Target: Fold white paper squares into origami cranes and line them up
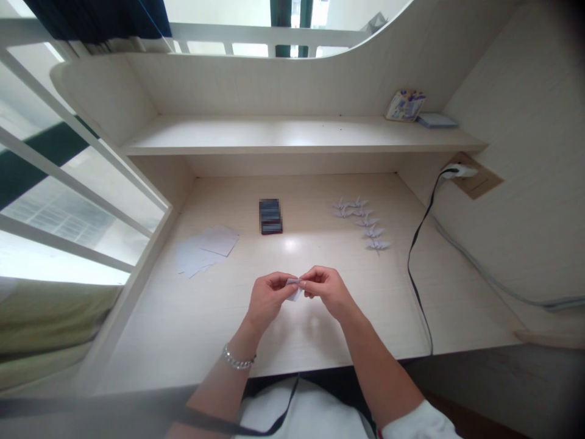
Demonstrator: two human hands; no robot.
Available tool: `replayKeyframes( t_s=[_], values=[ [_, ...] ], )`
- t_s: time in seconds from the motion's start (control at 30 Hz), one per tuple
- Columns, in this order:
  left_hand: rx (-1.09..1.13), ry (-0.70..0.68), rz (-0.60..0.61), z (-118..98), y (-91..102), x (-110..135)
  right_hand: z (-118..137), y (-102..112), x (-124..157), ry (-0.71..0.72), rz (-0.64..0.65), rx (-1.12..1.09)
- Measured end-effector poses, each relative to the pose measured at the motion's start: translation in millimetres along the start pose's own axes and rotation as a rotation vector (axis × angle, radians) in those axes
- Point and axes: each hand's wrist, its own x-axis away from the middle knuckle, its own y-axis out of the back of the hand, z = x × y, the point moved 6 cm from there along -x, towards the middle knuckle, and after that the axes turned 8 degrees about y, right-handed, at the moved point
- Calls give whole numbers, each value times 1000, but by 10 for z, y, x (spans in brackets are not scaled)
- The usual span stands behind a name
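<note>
A small folded piece of white paper is pinched between both hands above the front middle of the desk. My left hand grips its left side with thumb and fingers, and a chain bracelet circles that wrist. On the right, my right hand pinches the paper's upper right part, fingertips close to the left ones. Several folded paper cranes sit in a curved group at the back right. Loose white paper sheets overlap one another on the left side.
The desk has a dark phone-like object lying at its middle back. A black cable runs from the wall socket over the right side to the front edge. Above is a shelf holding a patterned packet.
</note>
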Motion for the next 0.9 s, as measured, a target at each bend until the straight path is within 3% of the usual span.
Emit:
replayKeyframes(
  t_s=[0.2,0.53,0.9],
  values=[
    [37,-10,-33,20,54,14,-3,-19,22,-16,10,-44],
    [-91,-42,19,-14,30,46,49,-22,32,-21,17,23],
    [-89,-157,-10,-60,80,87,26,-65,53,-61,30,-132]
  ],
)
